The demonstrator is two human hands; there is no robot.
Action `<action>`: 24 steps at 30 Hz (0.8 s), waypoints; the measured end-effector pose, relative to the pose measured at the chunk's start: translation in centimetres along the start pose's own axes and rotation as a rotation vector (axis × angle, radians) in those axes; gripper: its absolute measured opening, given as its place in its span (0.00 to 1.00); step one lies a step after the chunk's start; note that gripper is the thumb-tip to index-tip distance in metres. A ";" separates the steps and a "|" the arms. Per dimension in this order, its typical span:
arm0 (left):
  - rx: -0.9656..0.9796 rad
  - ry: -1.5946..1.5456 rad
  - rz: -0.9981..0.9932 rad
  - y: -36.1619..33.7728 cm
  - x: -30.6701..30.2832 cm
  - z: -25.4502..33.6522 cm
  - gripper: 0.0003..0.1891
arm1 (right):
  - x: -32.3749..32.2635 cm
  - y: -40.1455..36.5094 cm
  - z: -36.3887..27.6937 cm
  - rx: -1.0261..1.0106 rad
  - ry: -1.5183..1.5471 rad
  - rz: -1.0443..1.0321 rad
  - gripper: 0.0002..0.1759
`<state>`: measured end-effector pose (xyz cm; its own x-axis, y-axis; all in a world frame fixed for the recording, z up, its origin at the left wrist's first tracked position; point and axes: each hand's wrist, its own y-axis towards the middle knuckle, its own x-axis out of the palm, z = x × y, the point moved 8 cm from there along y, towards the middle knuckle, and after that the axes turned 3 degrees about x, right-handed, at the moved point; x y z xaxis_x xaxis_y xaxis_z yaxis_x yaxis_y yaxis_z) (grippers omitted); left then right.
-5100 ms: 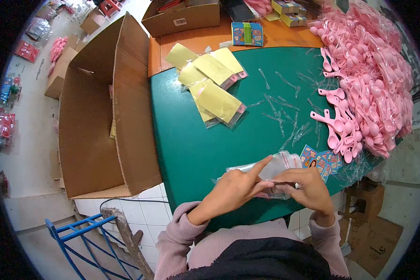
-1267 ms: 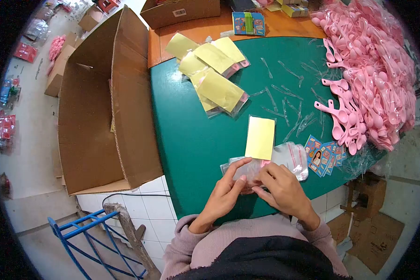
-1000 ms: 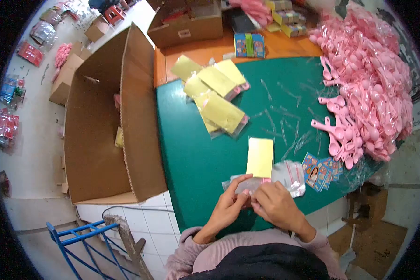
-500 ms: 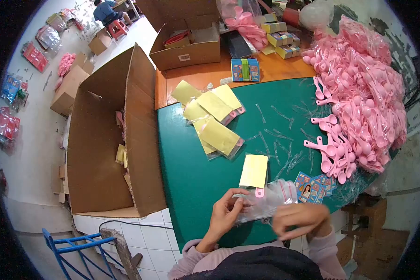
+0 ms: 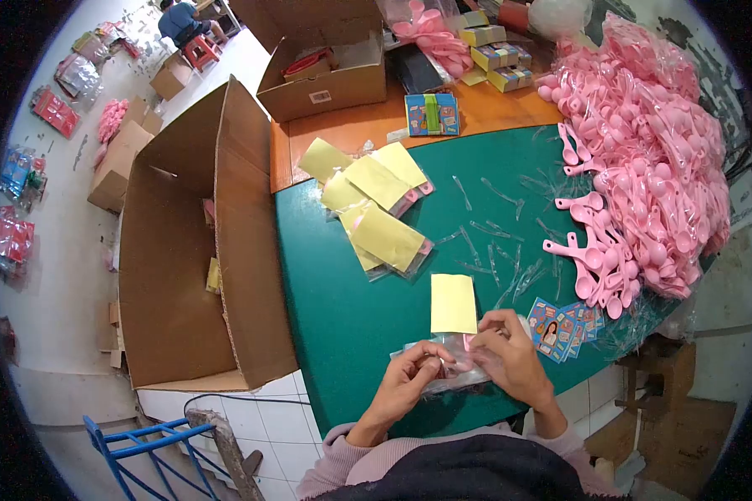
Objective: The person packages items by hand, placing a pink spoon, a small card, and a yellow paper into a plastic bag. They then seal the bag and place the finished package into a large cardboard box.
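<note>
At the front of the green table, my left hand (image 5: 411, 377) has its fingers closed on a clear plastic bag (image 5: 453, 382). My right hand (image 5: 510, 357) is at the bag's right side, with bent fingers close to its opening; what its fingertips hold is hidden. Just above both hands lies a yellow card (image 5: 453, 304), its lower edge at the bag. A bit of a pink spoon handle (image 5: 468, 341) shows between the card and my fingers. Blue printed cards (image 5: 553, 331) lie fanned out to the right of my right hand.
Bagged yellow cards (image 5: 386, 183) lie at the back left. Small clear strips (image 5: 493, 260) are scattered mid-table. Pink spoons (image 5: 635, 167) are heaped at right. A large cardboard box (image 5: 255, 250) stands at left, a smaller one (image 5: 326, 98) behind. A person (image 5: 180, 21) sits far back.
My right hand has moved left and up from the bag's right end to near my left hand, and its fingers have bent in. The whole view has shifted slightly.
</note>
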<state>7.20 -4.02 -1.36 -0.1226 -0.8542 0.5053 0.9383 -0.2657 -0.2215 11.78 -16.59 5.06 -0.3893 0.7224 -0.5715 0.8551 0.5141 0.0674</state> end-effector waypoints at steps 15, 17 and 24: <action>0.106 0.773 0.132 -0.3 0.2 2.5 0.06 | 3.2 -2.8 5.3 0.458 0.933 0.056 0.05; 0.111 0.741 0.153 -0.4 -0.1 2.4 0.07 | 3.1 -2.9 5.6 0.541 0.764 0.119 0.06; 0.026 0.681 0.289 -0.8 -1.3 0.9 0.07 | 2.9 -2.8 5.5 0.534 0.770 0.304 0.05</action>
<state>6.92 -2.36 -1.11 -0.0348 -0.9788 -0.2019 0.9698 0.0158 -0.2433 10.18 -18.50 -1.28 -0.0818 0.9905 0.1105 0.9244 0.1169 -0.3630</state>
